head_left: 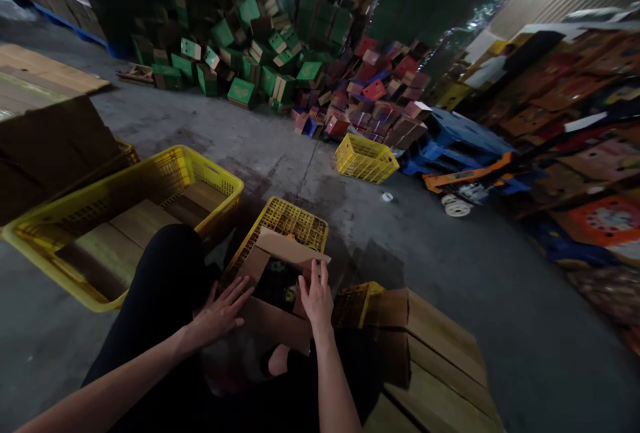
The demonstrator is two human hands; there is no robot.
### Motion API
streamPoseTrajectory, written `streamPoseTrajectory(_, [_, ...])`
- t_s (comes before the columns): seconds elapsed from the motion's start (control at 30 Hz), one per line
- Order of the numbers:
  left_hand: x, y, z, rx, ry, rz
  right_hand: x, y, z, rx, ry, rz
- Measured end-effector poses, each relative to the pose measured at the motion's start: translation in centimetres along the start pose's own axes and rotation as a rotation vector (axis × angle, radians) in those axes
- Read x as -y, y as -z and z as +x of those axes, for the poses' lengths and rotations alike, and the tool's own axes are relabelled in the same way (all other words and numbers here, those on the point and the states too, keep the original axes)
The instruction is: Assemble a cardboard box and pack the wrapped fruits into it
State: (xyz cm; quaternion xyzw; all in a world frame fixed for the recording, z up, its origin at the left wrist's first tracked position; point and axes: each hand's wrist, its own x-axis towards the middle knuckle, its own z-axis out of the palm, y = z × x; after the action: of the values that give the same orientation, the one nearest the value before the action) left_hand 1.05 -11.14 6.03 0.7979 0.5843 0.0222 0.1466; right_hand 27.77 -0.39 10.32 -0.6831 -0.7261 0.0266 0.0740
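Note:
Between my knees stands a cardboard box [274, 318] with its flaps folded out, resting over an upturned-looking yellow crate [310, 219]. Dark contents [277, 279] show inside the box, too dim to name. My left hand [223, 309] lies on the left flap with its fingers spread, holding nothing. At the box's right side, my right hand [317, 296] has its fingers stretched out, and their tips reach the raised far flap [287, 248]. Whether that hand presses on the flap or only rests there I cannot tell.
To my left is a large yellow basket [220, 179] with flattened cardboard in it. Cardboard boxes [445, 359] are stacked at my right. Farther off are another yellow crate [367, 158], an orange pallet jack [470, 173], blue pallets [450, 136] and heaped green boxes [243, 91].

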Motion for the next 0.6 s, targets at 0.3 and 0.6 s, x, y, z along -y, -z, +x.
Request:
streamPoseTrajectory(0.3, [0.7,4.1,7.7,-0.032,-0.064,-0.178,0.1,0.2,0.1,0.122,-0.072,0.017])
streamPoseTrajectory(0.6, [1.4,3.0,15.1,-0.208,-0.072,-0.172,-0.3,-0.5,0.2,0.163,-0.109,0.063])
